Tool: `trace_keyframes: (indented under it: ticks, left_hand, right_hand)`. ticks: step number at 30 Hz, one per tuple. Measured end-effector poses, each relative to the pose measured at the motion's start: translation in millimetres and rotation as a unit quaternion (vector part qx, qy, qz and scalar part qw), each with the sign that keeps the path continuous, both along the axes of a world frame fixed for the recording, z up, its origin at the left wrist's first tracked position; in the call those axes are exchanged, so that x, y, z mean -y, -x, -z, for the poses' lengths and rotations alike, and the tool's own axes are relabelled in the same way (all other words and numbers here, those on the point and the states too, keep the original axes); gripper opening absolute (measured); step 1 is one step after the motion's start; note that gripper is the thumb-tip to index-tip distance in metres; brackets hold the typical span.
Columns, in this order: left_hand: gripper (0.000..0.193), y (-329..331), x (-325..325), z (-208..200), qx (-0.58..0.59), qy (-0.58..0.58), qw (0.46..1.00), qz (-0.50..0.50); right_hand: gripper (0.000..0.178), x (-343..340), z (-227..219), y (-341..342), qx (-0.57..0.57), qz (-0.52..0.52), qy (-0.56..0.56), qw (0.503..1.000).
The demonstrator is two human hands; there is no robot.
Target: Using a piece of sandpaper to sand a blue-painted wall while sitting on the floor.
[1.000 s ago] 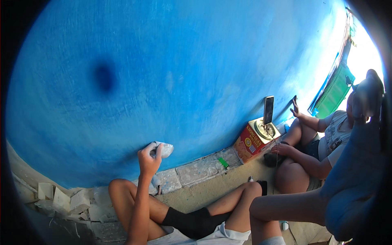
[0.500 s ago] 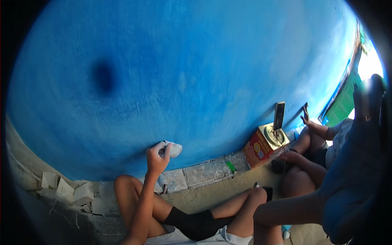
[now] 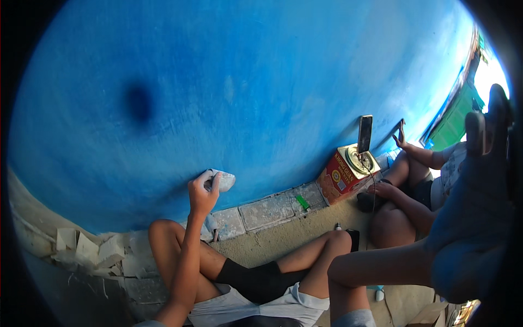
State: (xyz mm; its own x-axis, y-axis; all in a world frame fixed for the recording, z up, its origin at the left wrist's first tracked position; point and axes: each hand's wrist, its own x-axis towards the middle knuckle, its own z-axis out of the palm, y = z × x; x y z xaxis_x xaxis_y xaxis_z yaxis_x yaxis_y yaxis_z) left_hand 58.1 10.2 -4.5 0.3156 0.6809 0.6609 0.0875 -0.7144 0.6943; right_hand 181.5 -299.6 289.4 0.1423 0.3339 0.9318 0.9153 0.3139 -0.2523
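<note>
My left hand [image 3: 202, 195] is closed on a grey, white-dusted folded piece [image 3: 224, 182], held up at the blue wall [image 3: 218, 109]. Its exact kind is unclear, and I cannot tell whether it presses on the plaster. A shadow of the hand falls on the wall to its left. Large and dim at the right rim, my right hand [image 3: 463, 234] is raised close to the camera. Its fingers reach upward with tips apart, and nothing shows in them, though shade and blur hide part of the hand.
A red biscuit tin [image 3: 348, 174] stands by the wall, with a phone [image 3: 365, 134] propped upright on its lid. Beyond it another person [image 3: 419, 185] sits cross-legged, one hand at the wall. Broken white blocks [image 3: 90, 250] lie at left. A green scrap [image 3: 302, 203] rests on the ledge [image 3: 267, 211].
The whole view has shifted, so the tin, ledge, my legs and left hand appear higher and slightly further left. My left hand keeps its grip; my right stays raised.
</note>
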Motion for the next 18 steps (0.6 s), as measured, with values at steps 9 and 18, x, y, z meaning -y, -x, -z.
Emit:
trace_keyframes:
  ticks: [9,18]
  left_hand:
    - [0.015,-10.4,15.2,40.9,-0.108,0.035,0.993,0.026]
    - [0.012,13.9,-3.4,-8.9,0.016,0.038,0.997,-0.058]
  right_hand:
    - [0.058,-73.6,153.4,-64.2,-0.261,-0.168,0.206,0.928]
    - [0.028,-62.0,495.8,-110.5,-0.371,0.003,0.282,0.885]
